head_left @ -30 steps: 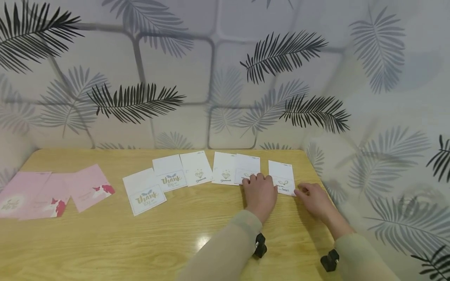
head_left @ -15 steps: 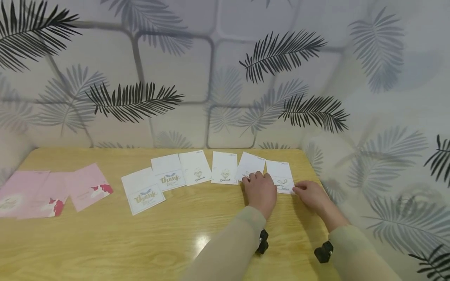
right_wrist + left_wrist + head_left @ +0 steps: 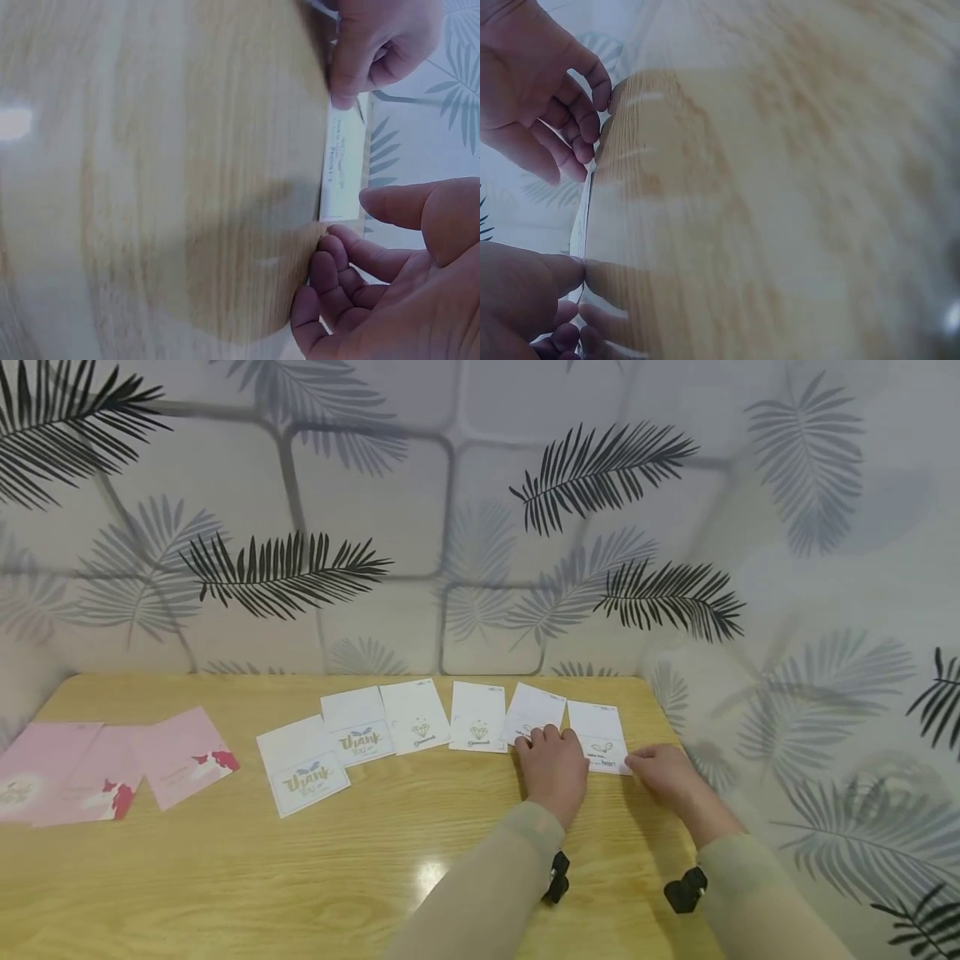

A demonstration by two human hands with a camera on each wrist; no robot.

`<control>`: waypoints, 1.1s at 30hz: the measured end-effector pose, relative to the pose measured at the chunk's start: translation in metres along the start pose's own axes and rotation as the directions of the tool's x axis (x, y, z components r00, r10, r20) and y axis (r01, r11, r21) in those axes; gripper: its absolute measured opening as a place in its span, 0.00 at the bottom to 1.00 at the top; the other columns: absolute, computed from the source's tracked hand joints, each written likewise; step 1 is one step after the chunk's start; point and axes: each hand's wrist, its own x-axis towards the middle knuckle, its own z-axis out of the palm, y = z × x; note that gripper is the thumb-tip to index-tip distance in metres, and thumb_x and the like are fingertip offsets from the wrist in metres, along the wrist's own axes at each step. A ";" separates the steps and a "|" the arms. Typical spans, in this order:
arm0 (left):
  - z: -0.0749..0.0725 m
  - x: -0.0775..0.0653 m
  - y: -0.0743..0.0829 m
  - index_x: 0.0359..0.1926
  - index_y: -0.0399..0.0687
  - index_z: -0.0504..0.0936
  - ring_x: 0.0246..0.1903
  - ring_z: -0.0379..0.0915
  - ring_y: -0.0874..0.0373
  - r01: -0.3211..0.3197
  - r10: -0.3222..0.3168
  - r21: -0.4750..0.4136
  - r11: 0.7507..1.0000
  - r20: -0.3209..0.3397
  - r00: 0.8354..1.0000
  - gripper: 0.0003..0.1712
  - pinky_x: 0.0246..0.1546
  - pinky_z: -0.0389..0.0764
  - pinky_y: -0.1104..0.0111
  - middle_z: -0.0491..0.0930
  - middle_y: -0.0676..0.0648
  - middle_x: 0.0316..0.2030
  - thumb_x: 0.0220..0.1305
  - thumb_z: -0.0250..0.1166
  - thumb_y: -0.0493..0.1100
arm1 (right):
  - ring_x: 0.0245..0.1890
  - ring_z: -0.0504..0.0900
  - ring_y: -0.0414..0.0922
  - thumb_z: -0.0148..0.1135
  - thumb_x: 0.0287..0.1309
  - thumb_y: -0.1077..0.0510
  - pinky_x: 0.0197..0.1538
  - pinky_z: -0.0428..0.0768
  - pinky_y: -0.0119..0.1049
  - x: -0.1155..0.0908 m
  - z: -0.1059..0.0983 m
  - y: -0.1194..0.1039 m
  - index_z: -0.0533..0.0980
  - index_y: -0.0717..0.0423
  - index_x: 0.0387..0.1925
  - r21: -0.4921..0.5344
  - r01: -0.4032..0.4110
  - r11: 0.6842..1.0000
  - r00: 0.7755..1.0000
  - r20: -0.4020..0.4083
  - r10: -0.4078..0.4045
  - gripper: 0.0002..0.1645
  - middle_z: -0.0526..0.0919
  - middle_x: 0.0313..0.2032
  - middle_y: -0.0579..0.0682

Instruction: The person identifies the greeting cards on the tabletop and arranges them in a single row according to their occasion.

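On the right of the wooden table, my left hand point(image 3: 553, 772) rests its fingertips over a tilted white card point(image 3: 535, 703) and the left side of the rightmost white card point(image 3: 597, 722), which bears a gold motif and the word "heart". Its fingers hide part of both. My right hand point(image 3: 663, 770) touches the rightmost card's lower right corner. In the right wrist view, thumb and fingers of the right hand point(image 3: 390, 277) stand apart beside this card point(image 3: 343, 161), while the left hand point(image 3: 386, 37) reaches its other end.
Left of the hands lie two diamond cards point(image 3: 478, 708) point(image 3: 414, 706) and two "thank you" cards point(image 3: 300, 739) point(image 3: 352, 703). Several pink cards point(image 3: 183, 747) overlap at the far left. A leaf-patterned wall point(image 3: 495, 610) borders the table's back and right side.
The rightmost card has shifted slightly left, meeting its neighbour. That neighbour has turned and come off the diamond card it overlapped. My right hand moved slightly left; the left stays nearly in place.
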 end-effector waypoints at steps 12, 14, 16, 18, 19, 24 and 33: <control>0.001 0.001 0.002 0.60 0.53 0.86 0.58 0.75 0.47 -0.001 0.000 -0.028 1.000 -0.002 1.000 0.26 0.65 0.69 0.45 0.82 0.46 0.54 0.77 0.68 0.66 | 0.25 0.75 0.40 0.62 0.73 0.59 0.32 0.74 0.31 -0.004 -0.005 -0.003 0.83 0.73 0.41 0.209 -0.112 0.972 0.994 0.023 0.109 0.16 0.80 0.28 0.52; 0.001 0.001 0.002 0.59 0.53 0.86 0.57 0.75 0.47 -0.005 0.004 -0.033 0.999 -0.007 1.000 0.26 0.64 0.69 0.45 0.82 0.46 0.53 0.77 0.69 0.66 | 0.22 0.72 0.37 0.63 0.72 0.60 0.30 0.75 0.29 -0.004 -0.005 -0.003 0.81 0.71 0.38 0.264 -0.128 0.956 0.992 0.036 0.123 0.14 0.76 0.23 0.45; 0.000 0.000 0.001 0.59 0.53 0.86 0.58 0.75 0.47 -0.008 0.008 -0.034 0.999 -0.007 1.000 0.26 0.64 0.69 0.45 0.82 0.46 0.53 0.77 0.69 0.65 | 0.22 0.73 0.37 0.62 0.70 0.61 0.30 0.76 0.28 -0.005 -0.005 -0.004 0.80 0.71 0.39 0.303 -0.146 0.942 0.989 0.045 0.138 0.12 0.75 0.23 0.44; 0.000 0.000 0.001 0.59 0.53 0.86 0.58 0.75 0.47 -0.010 0.010 -0.037 0.999 -0.004 1.000 0.26 0.65 0.69 0.45 0.82 0.46 0.54 0.77 0.69 0.65 | 0.24 0.74 0.37 0.62 0.70 0.62 0.31 0.76 0.29 -0.005 -0.005 -0.003 0.79 0.72 0.41 0.329 -0.164 0.930 0.986 0.055 0.155 0.12 0.76 0.24 0.45; -0.001 0.000 0.001 0.59 0.53 0.86 0.58 0.75 0.47 -0.011 0.010 -0.037 0.999 -0.003 1.000 0.25 0.65 0.69 0.44 0.82 0.46 0.54 0.77 0.69 0.65 | 0.24 0.74 0.37 0.62 0.70 0.62 0.32 0.76 0.29 -0.005 -0.005 -0.003 0.79 0.72 0.43 0.338 -0.175 0.925 0.985 0.058 0.165 0.12 0.76 0.25 0.45; -0.003 0.000 0.000 0.59 0.53 0.86 0.59 0.74 0.47 -0.016 0.016 -0.036 0.999 0.000 1.000 0.25 0.67 0.69 0.44 0.81 0.46 0.54 0.78 0.68 0.65 | 0.29 0.76 0.39 0.62 0.74 0.60 0.36 0.78 0.31 -0.002 -0.004 0.002 0.78 0.76 0.55 0.376 -0.189 0.907 0.982 0.056 0.182 0.19 0.78 0.29 0.46; -0.008 0.000 0.000 0.62 0.54 0.86 0.60 0.76 0.46 -0.049 0.050 -0.023 0.999 0.012 0.999 0.24 0.69 0.68 0.43 0.83 0.45 0.56 0.78 0.68 0.63 | 0.31 0.78 0.40 0.61 0.77 0.65 0.37 0.78 0.31 0.009 0.009 0.013 0.77 0.80 0.61 0.397 -0.114 0.911 0.991 -0.016 0.131 0.21 0.85 0.34 0.46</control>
